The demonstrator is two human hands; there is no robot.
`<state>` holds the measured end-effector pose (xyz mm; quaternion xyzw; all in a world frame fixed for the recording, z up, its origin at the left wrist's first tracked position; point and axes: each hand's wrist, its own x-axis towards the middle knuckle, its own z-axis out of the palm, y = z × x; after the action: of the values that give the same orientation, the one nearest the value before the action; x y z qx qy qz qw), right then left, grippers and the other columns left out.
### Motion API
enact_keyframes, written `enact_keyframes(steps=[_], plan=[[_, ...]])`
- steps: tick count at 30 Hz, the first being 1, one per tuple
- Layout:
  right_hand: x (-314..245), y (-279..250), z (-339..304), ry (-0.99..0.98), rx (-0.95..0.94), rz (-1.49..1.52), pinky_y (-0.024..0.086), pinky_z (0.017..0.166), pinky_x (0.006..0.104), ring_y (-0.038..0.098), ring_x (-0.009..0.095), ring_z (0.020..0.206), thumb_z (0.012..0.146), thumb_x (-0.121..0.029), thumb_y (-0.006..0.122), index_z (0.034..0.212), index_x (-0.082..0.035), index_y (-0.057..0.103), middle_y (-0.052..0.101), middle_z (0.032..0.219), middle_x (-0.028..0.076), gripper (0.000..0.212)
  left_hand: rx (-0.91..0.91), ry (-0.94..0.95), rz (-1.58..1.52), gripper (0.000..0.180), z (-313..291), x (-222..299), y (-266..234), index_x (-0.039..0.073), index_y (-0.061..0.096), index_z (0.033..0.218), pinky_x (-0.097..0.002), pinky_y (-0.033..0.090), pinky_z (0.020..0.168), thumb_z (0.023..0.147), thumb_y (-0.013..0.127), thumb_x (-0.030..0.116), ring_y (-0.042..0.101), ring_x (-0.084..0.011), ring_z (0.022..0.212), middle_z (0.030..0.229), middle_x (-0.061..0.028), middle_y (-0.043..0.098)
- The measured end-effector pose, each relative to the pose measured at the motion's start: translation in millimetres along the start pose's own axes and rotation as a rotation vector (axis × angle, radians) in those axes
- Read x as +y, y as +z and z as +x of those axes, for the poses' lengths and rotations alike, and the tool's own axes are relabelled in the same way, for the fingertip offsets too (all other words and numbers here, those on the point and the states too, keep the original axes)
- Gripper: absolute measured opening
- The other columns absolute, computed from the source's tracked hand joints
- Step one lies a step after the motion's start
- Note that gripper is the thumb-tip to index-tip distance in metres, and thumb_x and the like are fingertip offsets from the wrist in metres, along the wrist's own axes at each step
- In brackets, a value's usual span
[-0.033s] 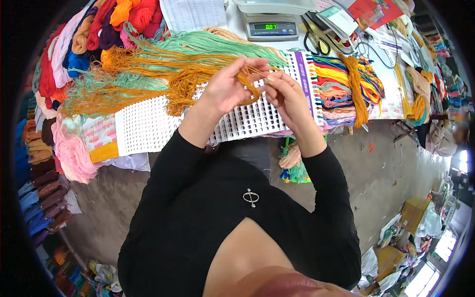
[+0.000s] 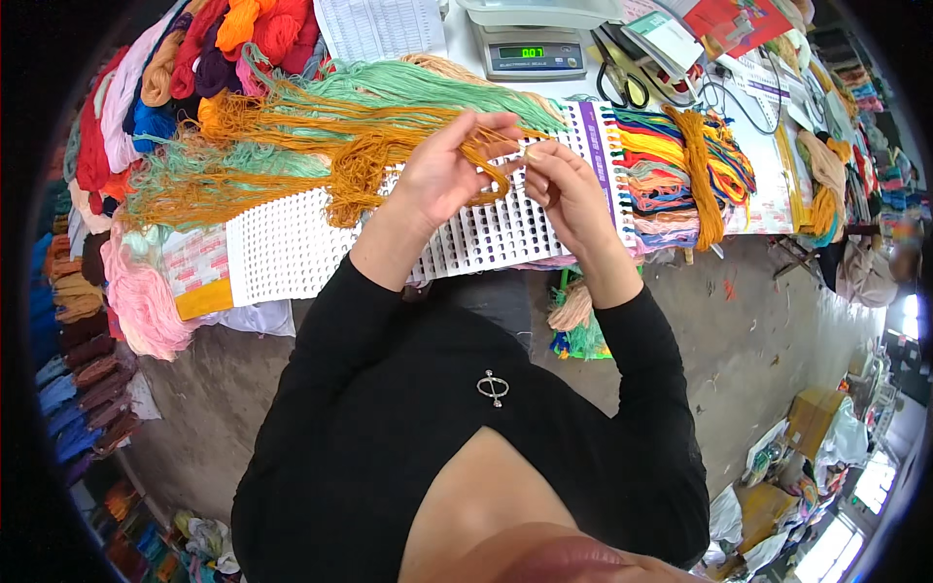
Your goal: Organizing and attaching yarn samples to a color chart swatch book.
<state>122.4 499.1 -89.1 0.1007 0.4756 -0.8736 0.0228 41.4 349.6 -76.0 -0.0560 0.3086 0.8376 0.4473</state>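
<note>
Strands of mustard-coloured embroidery thread (image 2: 360, 175) spread over the table from the left, partly bunched in a tangle. My left hand (image 2: 445, 175) is closed round a bundle of these strands, its thumb and forefinger reaching right. Close beside it, my right hand (image 2: 571, 189) pinches with thumb and forefinger at the end of the strands; the exact grip is too small to see. Beneath both hands lies a white punched card (image 2: 466, 243) with rows of holes. Pale green thread (image 2: 418, 87) stretches behind the mustard strands.
At the back stands a scale (image 2: 533, 56) with a lit display, and black scissors (image 2: 622, 83) lie beside it. Right of my hands, multicoloured threads (image 2: 651, 175) hang on a holed strip, crossed by a mustard skein (image 2: 696, 175). Coloured skeins (image 2: 185, 68) pile up at the left.
My right hand has shifted very slightly, and the thread loop between my hands looks narrower. My left hand stays nearly in place.
</note>
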Motion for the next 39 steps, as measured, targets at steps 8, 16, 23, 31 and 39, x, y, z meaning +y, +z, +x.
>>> enact_keyframes(steps=[8, 16, 23, 31, 39], plan=[[-132, -155, -73, -0.616, -0.003, 0.810, 0.040, 0.066, 0.0287, 0.048, 0.014, 0.069, 0.083, -0.008, 0.053, 0.077, -0.005, 0.049, 0.049, 0.074, 0.003, 0.008, 0.375, 0.374, -0.138, 0.010, -67, 129, -180, 0.008, 0.050, 0.093, -0.0203, 0.024, 0.042, 0.090, 0.043, 0.015, 0.030, -0.0067, 0.049, 0.061, 0.0040, 0.034], [-205, -205, -135, -1.001, 1.134, -0.471, 0.039, 0.056, 0.0224, 0.048, 0.010, 0.063, 0.083, -0.010, 0.052, 0.087, -0.003, 0.055, 0.052, 0.071, 0.002, 0.008, -0.058, 0.694, -0.144, 0.046, -134, 167, -139, 0.005, 0.036, 0.131, -0.0165, 0.025, 0.040, 0.088, 0.050, 0.015, 0.030, -0.0037, 0.044, 0.063, 0.0051, 0.039], [-38, -122, 27, -0.180, 0.214, -0.847, 0.045, 0.058, 0.0217, 0.057, 0.010, 0.064, 0.085, -0.011, 0.054, 0.099, 0.001, 0.056, 0.060, 0.074, 0.004, 0.018, -0.057, -0.147, 0.112, 0.045, 37, -3, -15, -0.003, 0.039, 0.125, -0.0328, 0.046, 0.080, 0.092, 0.042, 0.028, 0.050, -0.0253, 0.105, 0.126, -0.0156, 0.043], [4, -130, 62, -0.081, 0.264, -0.907, 0.042, 0.048, 0.0216, 0.052, 0.007, 0.050, 0.081, -0.017, 0.058, 0.083, 0.001, 0.062, 0.059, 0.061, 0.002, 0.019, 0.057, -0.365, 0.234, 0.037, 99, -46, 1, 0.000, 0.042, 0.115, -0.0340, 0.052, 0.070, 0.092, 0.044, 0.029, 0.058, -0.0280, 0.096, 0.114, -0.0143, 0.046], [8, -138, 69, -0.039, 0.322, -0.819, 0.038, 0.047, 0.0210, 0.049, 0.006, 0.053, 0.077, -0.017, 0.060, 0.083, 0.002, 0.062, 0.056, 0.061, 0.000, 0.020, 0.202, -0.159, 0.864, 0.020, 124, -53, 9, 0.003, 0.057, 0.097, -0.0193, 0.028, 0.037, 0.081, 0.051, 0.013, 0.054, -0.0069, 0.053, 0.069, -0.0022, 0.060]])
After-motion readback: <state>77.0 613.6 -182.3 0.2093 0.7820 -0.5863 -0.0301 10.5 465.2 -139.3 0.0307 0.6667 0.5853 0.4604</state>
